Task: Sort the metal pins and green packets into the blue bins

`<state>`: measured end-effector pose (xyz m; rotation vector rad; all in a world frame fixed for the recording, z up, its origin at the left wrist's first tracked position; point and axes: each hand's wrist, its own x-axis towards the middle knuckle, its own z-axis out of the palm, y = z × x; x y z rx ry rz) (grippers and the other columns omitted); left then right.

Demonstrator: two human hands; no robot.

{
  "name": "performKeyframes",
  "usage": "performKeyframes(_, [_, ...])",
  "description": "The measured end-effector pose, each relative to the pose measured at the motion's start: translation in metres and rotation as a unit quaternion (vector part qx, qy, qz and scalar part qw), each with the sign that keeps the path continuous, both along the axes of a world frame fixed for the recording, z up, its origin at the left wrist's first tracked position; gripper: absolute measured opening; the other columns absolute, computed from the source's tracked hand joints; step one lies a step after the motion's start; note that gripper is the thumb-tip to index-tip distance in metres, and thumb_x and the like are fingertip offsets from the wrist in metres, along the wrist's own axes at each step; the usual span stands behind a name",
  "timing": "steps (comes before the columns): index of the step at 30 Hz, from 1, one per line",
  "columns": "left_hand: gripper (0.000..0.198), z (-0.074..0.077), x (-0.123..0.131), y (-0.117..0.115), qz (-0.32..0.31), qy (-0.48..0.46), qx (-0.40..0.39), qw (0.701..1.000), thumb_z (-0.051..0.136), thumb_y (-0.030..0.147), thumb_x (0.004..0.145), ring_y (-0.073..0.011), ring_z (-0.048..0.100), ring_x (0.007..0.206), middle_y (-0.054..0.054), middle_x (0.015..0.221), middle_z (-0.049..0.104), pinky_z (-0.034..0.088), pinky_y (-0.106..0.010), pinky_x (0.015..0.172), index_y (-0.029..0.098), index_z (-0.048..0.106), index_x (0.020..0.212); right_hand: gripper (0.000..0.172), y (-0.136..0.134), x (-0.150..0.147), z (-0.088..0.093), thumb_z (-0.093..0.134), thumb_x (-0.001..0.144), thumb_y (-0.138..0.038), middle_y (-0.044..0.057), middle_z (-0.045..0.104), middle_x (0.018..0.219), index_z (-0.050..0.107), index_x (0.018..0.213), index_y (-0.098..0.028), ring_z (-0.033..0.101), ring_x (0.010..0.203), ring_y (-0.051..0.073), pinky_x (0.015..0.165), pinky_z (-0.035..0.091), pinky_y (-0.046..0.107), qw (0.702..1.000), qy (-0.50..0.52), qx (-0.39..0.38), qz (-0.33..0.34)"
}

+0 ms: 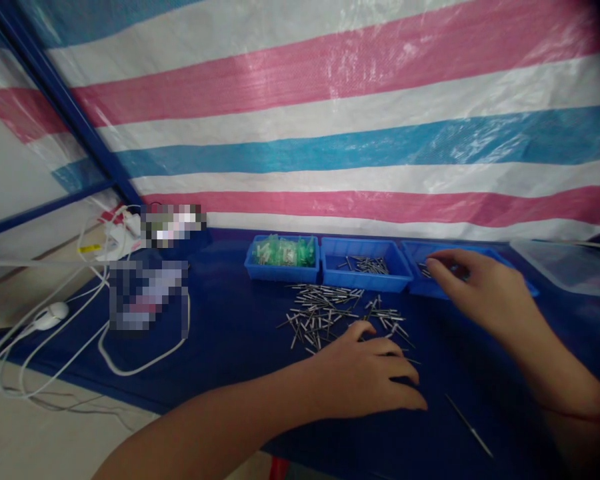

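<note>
My left hand [375,373] hovers palm down at the near side of a loose pile of blind rivets [325,303], thin metal pins with a thicker sleeve. Its fingers are spread, and I see nothing held in it. Over the right-hand blue tray [415,283] is my right hand [480,283], its thumb and forefinger curled together at the tips. Whatever those tips may hold is too small to make out. A few metal pins show in that tray beside the fingertips; the hand hides much of the rest. One single rivet [470,427] lies apart at the front right.
The middle blue tray [330,273] holds more rivets. In the left tray [283,272] sit green-tinted plastic bags [285,252]. A clear plastic lid or box [565,267] lies far right. White cables and a white mouse-like object [51,315] are at left. Striped sheeting [330,153] hangs behind.
</note>
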<state>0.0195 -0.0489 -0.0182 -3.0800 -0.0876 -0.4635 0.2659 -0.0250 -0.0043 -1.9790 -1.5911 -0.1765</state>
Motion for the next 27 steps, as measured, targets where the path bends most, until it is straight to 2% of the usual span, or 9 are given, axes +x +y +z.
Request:
performKeyframes(4, [0.024, -0.001, 0.001, 0.002, 0.001, -0.001, 0.005, 1.000, 0.043, 0.019, 0.097, -0.0144, 0.055, 0.095, 0.003, 0.108, 0.066, 0.032, -0.039, 0.090, 0.025, 0.065, 0.104, 0.028, -0.002, -0.006, 0.004, 0.052, 0.081, -0.040, 0.007, 0.071, 0.079, 0.071, 0.088, -0.021, 0.065, 0.072, 0.023, 0.068, 0.046, 0.031, 1.000, 0.008, 0.007, 0.015])
performKeyframes(9, [0.021, -0.002, 0.004, 0.003, 0.008, 0.006, 0.015, 1.000, 0.047, 0.019, 0.095, -0.0123, 0.056, 0.087, 0.000, 0.101, 0.066, 0.035, -0.030, 0.079, 0.024, 0.065, 0.104, 0.026, -0.006, -0.014, 0.006, 0.053, 0.082, -0.038, 0.007, 0.071, 0.080, 0.071, 0.087, -0.019, 0.066, 0.072, 0.022, 0.068, 0.045, 0.030, 0.999, 0.018, -0.006, 0.049])
performKeyframes(17, [0.019, 0.008, -0.003, 0.014, 0.072, 0.019, -0.016, 0.997, 0.049, 0.022, 0.094, -0.0170, 0.052, 0.101, 0.000, 0.108, 0.065, 0.030, -0.034, 0.082, 0.024, 0.065, 0.103, 0.024, -0.008, -0.017, 0.009, 0.052, 0.084, -0.035, 0.008, 0.071, 0.080, 0.070, 0.085, -0.018, 0.065, 0.074, 0.022, 0.069, 0.044, 0.031, 0.997, 0.003, 0.026, 0.071])
performKeyframes(27, [0.015, 0.005, 0.000, 0.017, 0.123, 0.033, 0.009, 0.992, 0.047, 0.028, 0.096, -0.0169, 0.051, 0.100, 0.001, 0.101, 0.064, 0.029, -0.034, 0.083, 0.022, 0.061, 0.096, 0.019, -0.009, -0.025, 0.006, 0.051, 0.087, -0.030, 0.005, 0.069, 0.079, 0.067, 0.083, -0.020, 0.062, 0.076, 0.023, 0.073, 0.045, 0.034, 0.984, -0.010, 0.077, 0.158])
